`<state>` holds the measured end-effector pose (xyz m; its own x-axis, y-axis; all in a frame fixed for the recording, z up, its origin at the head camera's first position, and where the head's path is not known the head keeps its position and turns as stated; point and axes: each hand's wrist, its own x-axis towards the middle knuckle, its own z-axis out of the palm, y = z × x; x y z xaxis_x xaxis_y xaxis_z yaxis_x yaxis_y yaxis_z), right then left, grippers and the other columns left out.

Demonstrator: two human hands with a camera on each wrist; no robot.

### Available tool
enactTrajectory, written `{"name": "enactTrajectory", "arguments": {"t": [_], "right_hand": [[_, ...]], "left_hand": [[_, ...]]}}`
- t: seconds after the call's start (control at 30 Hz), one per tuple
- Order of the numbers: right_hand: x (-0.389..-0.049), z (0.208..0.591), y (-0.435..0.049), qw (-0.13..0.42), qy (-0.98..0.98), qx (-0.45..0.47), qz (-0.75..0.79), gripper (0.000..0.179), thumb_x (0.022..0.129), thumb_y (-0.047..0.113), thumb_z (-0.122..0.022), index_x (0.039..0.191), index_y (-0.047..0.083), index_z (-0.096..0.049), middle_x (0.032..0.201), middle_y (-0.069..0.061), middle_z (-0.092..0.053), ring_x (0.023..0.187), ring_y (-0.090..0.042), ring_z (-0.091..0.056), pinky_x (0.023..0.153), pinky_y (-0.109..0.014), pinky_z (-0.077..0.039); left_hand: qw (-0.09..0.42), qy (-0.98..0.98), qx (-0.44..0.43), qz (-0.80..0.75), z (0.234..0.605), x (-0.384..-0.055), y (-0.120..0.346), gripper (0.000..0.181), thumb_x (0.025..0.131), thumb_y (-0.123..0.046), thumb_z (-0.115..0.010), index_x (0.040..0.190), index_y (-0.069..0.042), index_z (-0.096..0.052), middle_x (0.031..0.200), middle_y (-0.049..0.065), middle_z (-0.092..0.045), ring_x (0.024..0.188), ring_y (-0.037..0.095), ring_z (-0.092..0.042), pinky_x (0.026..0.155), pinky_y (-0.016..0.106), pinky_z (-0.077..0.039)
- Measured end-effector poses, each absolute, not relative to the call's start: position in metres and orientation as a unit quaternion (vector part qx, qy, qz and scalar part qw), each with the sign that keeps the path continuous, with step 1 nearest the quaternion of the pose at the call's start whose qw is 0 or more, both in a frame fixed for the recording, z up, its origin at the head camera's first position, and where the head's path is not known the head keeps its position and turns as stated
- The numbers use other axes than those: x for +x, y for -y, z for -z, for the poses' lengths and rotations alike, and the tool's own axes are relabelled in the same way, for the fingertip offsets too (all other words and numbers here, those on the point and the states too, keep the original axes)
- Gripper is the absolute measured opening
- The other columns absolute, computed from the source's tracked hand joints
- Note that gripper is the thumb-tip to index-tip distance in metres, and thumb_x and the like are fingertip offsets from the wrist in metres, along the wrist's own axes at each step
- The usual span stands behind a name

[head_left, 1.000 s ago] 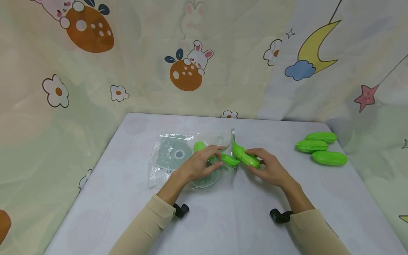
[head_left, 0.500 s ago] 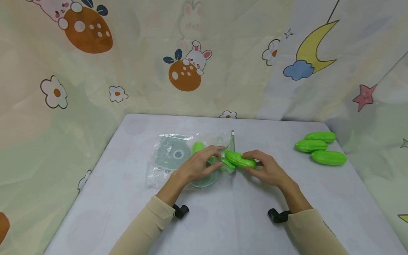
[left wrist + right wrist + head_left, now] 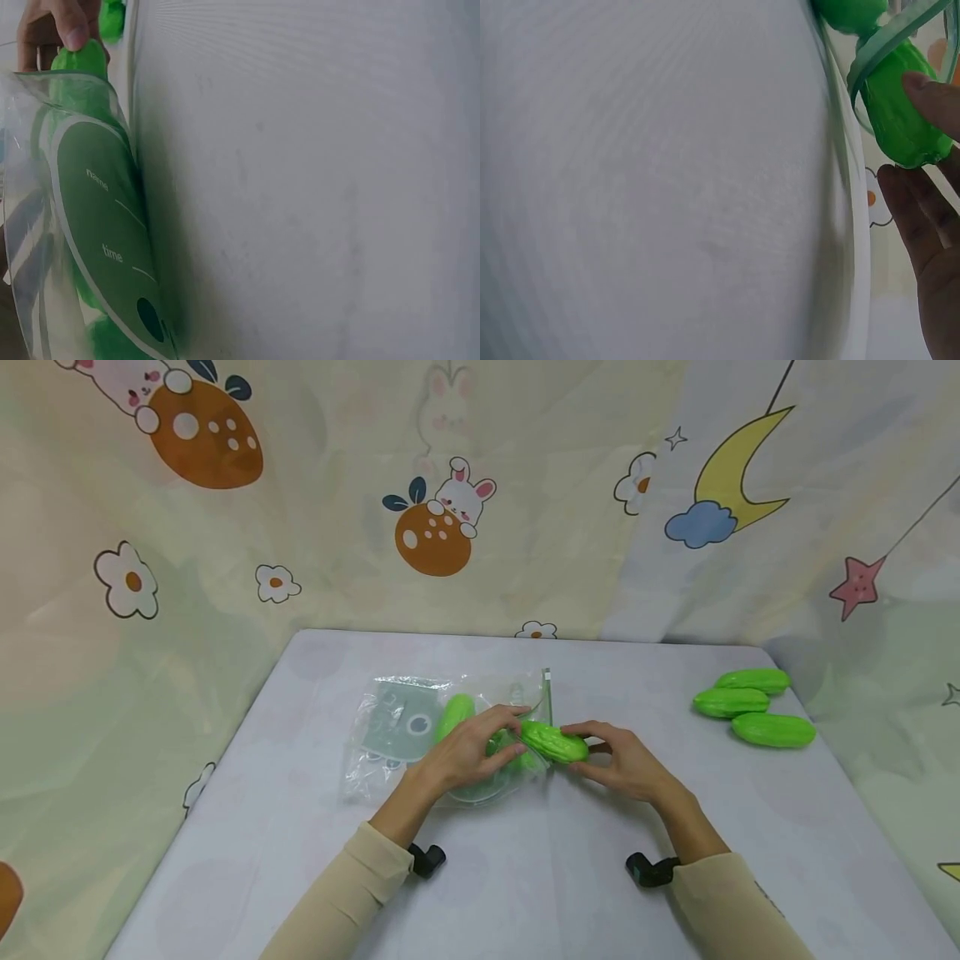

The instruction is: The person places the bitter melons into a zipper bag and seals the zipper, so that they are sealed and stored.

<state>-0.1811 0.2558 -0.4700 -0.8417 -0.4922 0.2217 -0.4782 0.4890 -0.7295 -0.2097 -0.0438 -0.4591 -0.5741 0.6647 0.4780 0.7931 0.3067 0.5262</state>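
A clear zip bag (image 3: pixel 397 718) with green printed panels lies flat, its mouth facing right. My left hand (image 3: pixel 468 750) pinches the edge of the mouth and holds it apart. In my right hand (image 3: pixel 622 764), thumb and fingers grip the outer end of a green cucumber (image 3: pixel 553 742), whose other end is inside the mouth. The right wrist view shows this cucumber (image 3: pixel 900 101) passing through the bag's green zip strip (image 3: pixel 889 45). Another cucumber (image 3: pixel 454 714) lies inside the bag, and more green shows under my left hand, partly hidden. The left wrist view shows "name" and "time" on the bag's panel (image 3: pixel 105 225).
Three more cucumbers lie together near the table's right edge: a rear one (image 3: pixel 753 680), a middle one (image 3: pixel 731 702) and a front one (image 3: pixel 774 731). A white cloth covers the table (image 3: pixel 510 885). Behind it hangs a printed curtain (image 3: pixel 337 510).
My right hand has moved left, turning the cucumber flatter and pushing its end into the bag's mouth. Inside the bag, a cucumber has slid left. My left hand has stayed at the mouth.
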Motion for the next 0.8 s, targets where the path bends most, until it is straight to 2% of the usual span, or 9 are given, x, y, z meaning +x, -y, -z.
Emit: {"name": "enactTrajectory", "arguments": {"t": [0.13, 0.37, 0.8], "right_hand": [[-0.1818, 0.4724, -0.2552, 0.018, -0.854, -0.281, 0.437, 0.053, 0.083, 0.001, -0.084, 0.131, 0.016, -0.066, 0.132, -0.003, -0.063, 0.122, -0.025, -0.061, 0.093, -0.039, -0.059], [-0.1817, 0.4737, -0.2528, 0.042, -0.846, -0.275, 0.455, 0.054, 0.084, -0.001, -0.083, 0.131, 0.018, -0.066, 0.129, -0.002, -0.058, 0.122, -0.027, -0.06, 0.097, -0.044, -0.058], [-0.1826, 0.4715, -0.2475, 0.04, -0.848, -0.271, 0.454, 0.051, 0.083, -0.001, -0.084, 0.129, 0.013, -0.065, 0.127, -0.003, -0.067, 0.114, -0.03, -0.067, 0.095, -0.04, -0.059]], "left_hand": [[0.09, 0.804, -0.452, 0.376, 0.4586, -0.2091, 0.0435, 0.019, 0.1, -0.023, -0.07, 0.11, -0.013, -0.058, 0.145, 0.01, -0.06, 0.136, 0.021, -0.056, 0.108, 0.033, -0.049], [0.084, 0.808, -0.447, 0.375, 0.4596, -0.2095, 0.0431, 0.019, 0.101, -0.025, -0.069, 0.111, -0.014, -0.058, 0.145, 0.01, -0.06, 0.137, 0.019, -0.055, 0.11, 0.032, -0.048], [0.084, 0.814, -0.443, 0.365, 0.4589, -0.2091, 0.0429, 0.018, 0.101, -0.026, -0.068, 0.111, -0.015, -0.057, 0.147, 0.007, -0.058, 0.134, 0.02, -0.057, 0.107, 0.033, -0.05]]}}
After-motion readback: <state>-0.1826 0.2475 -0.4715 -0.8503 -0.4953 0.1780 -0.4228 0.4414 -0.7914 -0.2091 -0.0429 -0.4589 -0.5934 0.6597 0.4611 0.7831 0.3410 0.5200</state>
